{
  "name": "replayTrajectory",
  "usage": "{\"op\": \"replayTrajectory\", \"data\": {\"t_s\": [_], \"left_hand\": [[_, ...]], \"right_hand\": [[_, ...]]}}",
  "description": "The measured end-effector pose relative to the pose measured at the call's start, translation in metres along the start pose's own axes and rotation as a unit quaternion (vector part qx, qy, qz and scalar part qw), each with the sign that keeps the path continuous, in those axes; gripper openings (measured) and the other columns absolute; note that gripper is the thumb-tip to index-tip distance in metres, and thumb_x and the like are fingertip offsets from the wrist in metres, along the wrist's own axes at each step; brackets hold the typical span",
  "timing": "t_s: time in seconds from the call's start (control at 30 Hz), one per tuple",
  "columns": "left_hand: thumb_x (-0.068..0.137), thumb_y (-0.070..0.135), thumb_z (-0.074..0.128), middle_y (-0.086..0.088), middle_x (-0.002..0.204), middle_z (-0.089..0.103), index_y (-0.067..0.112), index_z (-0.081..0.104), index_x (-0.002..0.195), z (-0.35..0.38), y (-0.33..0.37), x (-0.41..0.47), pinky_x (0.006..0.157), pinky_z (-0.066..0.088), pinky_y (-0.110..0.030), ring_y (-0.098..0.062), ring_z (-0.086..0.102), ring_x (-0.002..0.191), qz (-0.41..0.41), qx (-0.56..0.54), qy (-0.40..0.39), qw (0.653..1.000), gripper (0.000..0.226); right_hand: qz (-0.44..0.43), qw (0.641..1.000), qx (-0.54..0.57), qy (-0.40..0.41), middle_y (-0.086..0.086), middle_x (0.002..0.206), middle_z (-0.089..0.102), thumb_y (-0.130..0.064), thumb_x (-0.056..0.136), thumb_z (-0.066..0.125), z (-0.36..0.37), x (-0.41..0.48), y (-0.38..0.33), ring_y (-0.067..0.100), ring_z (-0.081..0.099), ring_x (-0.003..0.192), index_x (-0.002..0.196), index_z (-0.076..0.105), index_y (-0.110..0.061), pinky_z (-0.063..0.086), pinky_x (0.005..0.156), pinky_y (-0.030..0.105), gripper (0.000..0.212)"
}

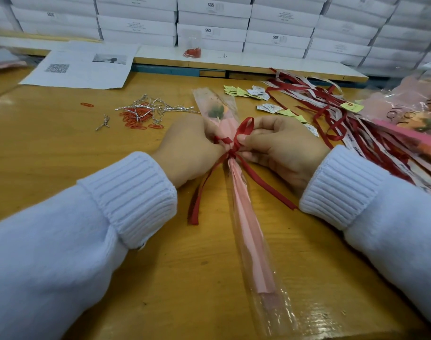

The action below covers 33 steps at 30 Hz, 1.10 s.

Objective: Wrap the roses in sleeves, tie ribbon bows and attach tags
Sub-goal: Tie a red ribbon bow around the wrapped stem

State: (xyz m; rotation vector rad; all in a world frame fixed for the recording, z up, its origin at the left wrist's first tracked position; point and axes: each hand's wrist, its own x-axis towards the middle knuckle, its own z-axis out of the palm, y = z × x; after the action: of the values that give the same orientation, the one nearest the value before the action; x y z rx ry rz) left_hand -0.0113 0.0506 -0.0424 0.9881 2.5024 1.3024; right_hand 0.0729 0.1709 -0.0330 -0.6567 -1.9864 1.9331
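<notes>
We see the sleeved rose [246, 217] lying mid-table [62, 155], bloom toward twelve o'clock and stem toward six. A red ribbon [245, 127] binds its neck. Our left hand [187, 148] pinches one loop and our right hand [283, 148] pinches the other. Paper clips [136, 119] lie at ten o'clock, spare ribbons [332, 111] at two.

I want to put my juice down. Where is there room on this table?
Bare wood lies left of the red paper clips, below the printed sheet, and nearer, between the wrapped rose and the right arm. The far right is crowded with ribbons and tags.
</notes>
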Motion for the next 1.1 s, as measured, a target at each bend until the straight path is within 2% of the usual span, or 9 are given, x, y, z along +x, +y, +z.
{"op": "replayTrajectory", "data": {"t_s": [0.07,0.2,0.3,0.47,0.6,0.7,0.8,0.93,1.1], "left_hand": [[0.084,0.019,0.069,0.01,0.076,0.065,0.031,0.066,0.069,-0.0013,-0.0006,0.0006,0.08,0.052,-0.028,-0.014,0.064,0.082,0.008,0.019,-0.009,1.0,0.019],[0.084,0.013,0.064,0.009,0.069,0.059,0.021,0.073,0.083,-0.004,-0.0014,0.0022,0.062,0.046,-0.019,-0.009,0.055,0.068,0.026,0.083,-0.019,0.996,0.012],[0.085,0.01,0.061,0.002,0.068,0.058,0.014,0.072,0.078,-0.0057,-0.001,0.0018,0.05,0.037,-0.016,-0.007,0.048,0.061,0.026,0.114,-0.028,0.993,0.013],[0.085,0.01,0.059,-0.02,0.089,0.065,0.0,0.071,0.089,-0.0065,-0.0019,0.0021,0.063,0.049,-0.033,-0.025,0.056,0.071,0.018,0.136,-0.031,0.99,0.016],[0.089,0.019,0.059,-0.012,0.09,0.069,0.005,0.07,0.087,-0.006,-0.0082,0.0025,0.08,0.05,-0.035,-0.026,0.062,0.089,-0.009,0.071,-0.022,0.997,0.017],[0.092,0.028,0.055,-0.003,0.076,0.073,0.011,0.069,0.083,-0.0052,-0.0096,0.0047,0.079,0.052,-0.033,-0.019,0.068,0.081,-0.031,0.005,-0.004,0.999,0.023],[0.089,0.036,0.059,0.003,0.066,0.071,0.014,0.068,0.08,-0.0044,-0.0071,0.0047,0.067,0.051,-0.024,-0.01,0.066,0.07,-0.03,0.005,-0.003,1.0,0.026],[0.081,0.035,0.071,0.002,0.081,0.064,0.016,0.069,0.084,-0.0027,-0.0066,0.0045,0.065,0.046,-0.025,-0.012,0.058,0.078,-0.003,0.086,0.001,0.996,0.019],[0.077,0.03,0.076,0.004,0.086,0.063,0.018,0.066,0.077,-0.0026,-0.0073,0.0028,0.07,0.047,-0.025,-0.012,0.058,0.085,0.005,0.056,0.001,0.998,0.015]], "right_hand": [[0.0,0.999,-0.034,0.026,0.004,0.065,0.068,0.006,0.082,0.065,-0.0013,0.0018,-0.0005,0.01,0.068,0.06,0.093,0.064,-0.004,0.057,0.058,0.018,0.014],[-0.007,0.993,-0.102,0.056,0.009,0.069,0.065,0.008,0.08,0.067,-0.0031,0.0031,-0.0009,0.012,0.067,0.056,0.087,0.063,-0.004,0.054,0.055,0.017,0.015],[-0.023,0.986,-0.151,0.071,0.009,0.066,0.064,0.008,0.081,0.066,-0.001,0.0017,-0.0007,0.014,0.067,0.056,0.086,0.062,-0.005,0.057,0.057,0.02,0.014],[-0.053,0.968,-0.228,0.093,0.011,0.07,0.067,0.002,0.083,0.067,0.0013,0.0035,0.0005,0.021,0.072,0.067,0.085,0.06,-0.013,0.06,0.073,0.035,0.017],[-0.016,0.988,-0.143,0.062,0.002,0.062,0.066,0.001,0.082,0.068,-0.0004,0.005,0.0019,0.014,0.069,0.061,0.107,0.059,-0.003,0.059,0.065,0.022,0.026],[-0.006,0.994,-0.1,0.051,0.003,0.066,0.069,0.002,0.083,0.067,-0.0004,0.0049,0.0012,0.013,0.069,0.062,0.108,0.059,-0.001,0.058,0.063,0.021,0.027],[0.004,0.997,-0.074,0.035,0.012,0.083,0.071,0.003,0.083,0.066,0.0015,0.0025,-0.0004,0.015,0.071,0.068,0.096,0.062,-0.004,0.058,0.061,0.021,0.015],[0.018,0.996,-0.081,0.028,0.013,0.082,0.071,-0.004,0.087,0.063,0.0028,0.0014,-0.0026,0.013,0.069,0.063,0.087,0.061,-0.009,0.056,0.054,0.019,0.006],[0.047,0.997,-0.061,0.027,0.01,0.078,0.069,-0.008,0.09,0.062,0.0013,0.0034,-0.0036,0.012,0.068,0.062,0.094,0.06,-0.002,0.057,0.056,0.02,0.008]]}}
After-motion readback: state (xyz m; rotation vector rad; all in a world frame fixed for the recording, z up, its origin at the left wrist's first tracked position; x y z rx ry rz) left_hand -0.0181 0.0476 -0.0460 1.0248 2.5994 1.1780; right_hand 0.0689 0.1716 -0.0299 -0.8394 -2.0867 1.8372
